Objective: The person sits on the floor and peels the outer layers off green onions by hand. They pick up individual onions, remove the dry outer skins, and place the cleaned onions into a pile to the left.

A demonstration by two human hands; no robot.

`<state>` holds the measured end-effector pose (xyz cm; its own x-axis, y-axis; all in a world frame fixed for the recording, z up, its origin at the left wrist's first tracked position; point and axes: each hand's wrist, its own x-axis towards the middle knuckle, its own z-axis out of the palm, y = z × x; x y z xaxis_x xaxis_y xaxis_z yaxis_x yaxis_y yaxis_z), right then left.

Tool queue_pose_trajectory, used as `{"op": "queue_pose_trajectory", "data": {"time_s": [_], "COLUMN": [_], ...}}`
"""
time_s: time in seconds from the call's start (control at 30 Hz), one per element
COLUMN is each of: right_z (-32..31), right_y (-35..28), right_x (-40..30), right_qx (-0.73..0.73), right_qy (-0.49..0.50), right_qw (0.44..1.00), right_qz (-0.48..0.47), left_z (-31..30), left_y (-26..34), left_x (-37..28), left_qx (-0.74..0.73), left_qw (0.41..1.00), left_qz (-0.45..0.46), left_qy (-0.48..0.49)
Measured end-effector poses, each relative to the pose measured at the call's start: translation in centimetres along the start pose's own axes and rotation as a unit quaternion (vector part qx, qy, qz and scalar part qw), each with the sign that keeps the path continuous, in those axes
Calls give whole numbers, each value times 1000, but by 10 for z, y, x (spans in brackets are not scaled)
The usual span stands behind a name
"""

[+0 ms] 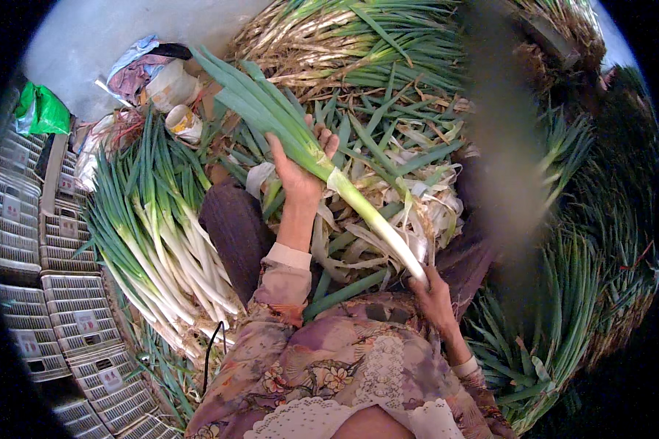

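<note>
One large green onion (362, 204) lies diagonally across the view, its green leaves at the upper left and its white root end at the lower right. My left hand (303, 170) supports it from beneath where leaves meet stem, thumb and fingers on either side. The fingers of my right hand (433, 293) grip the white root end, partly hiding it. Below the onion, a heap of peeled outer leaves (428, 192) lies between my legs. Cleaned green onions with white stems (181, 263) form a pile beside my left leg.
Unpeeled green onions (329, 44) with soiled roots lie ahead, and more bundles (560, 296) are on the right. Plastic crates (82, 313) line the left side. A green bag (43, 108), a roll of tape (184, 122) and bundled cloths (137, 74) sit at the upper left.
</note>
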<state>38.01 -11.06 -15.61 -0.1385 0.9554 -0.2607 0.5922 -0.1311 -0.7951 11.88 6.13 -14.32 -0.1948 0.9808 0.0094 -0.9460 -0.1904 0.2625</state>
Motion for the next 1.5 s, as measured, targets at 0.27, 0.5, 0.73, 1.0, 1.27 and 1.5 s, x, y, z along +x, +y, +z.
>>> {"op": "queue_pose_trajectory", "data": {"time_s": [0.27, 0.5, 0.73, 1.0, 1.27, 1.5], "right_z": [-5, 21, 46, 3, 29, 55], "right_y": [4, -74, -78, -82, -71, -56], "right_x": [14, 96, 134, 187, 108, 116], "right_qx": [-10, -35, -99, 255, -126, -255], "right_qy": [-130, 109, 132, 161, 136, 156], "right_qw": [991, 965, 925, 950, 938, 895], "right_qz": [-41, -235, -343, -82, -293, -332], "left_z": [-26, -28, -52, -51, -52, -50], "left_y": [-12, -33, -47, -60, -61, -62], "left_x": [1, -11, -17, -32, -21, -28], "left_qx": [165, 100, 32, -12, -21, 9], "left_qw": [984, 979, 982, 970, 970, 967], "left_qz": [-26, -101, -142, -204, -193, -194], "left_qy": [53, 146, 120, 133, 144, 167]}}
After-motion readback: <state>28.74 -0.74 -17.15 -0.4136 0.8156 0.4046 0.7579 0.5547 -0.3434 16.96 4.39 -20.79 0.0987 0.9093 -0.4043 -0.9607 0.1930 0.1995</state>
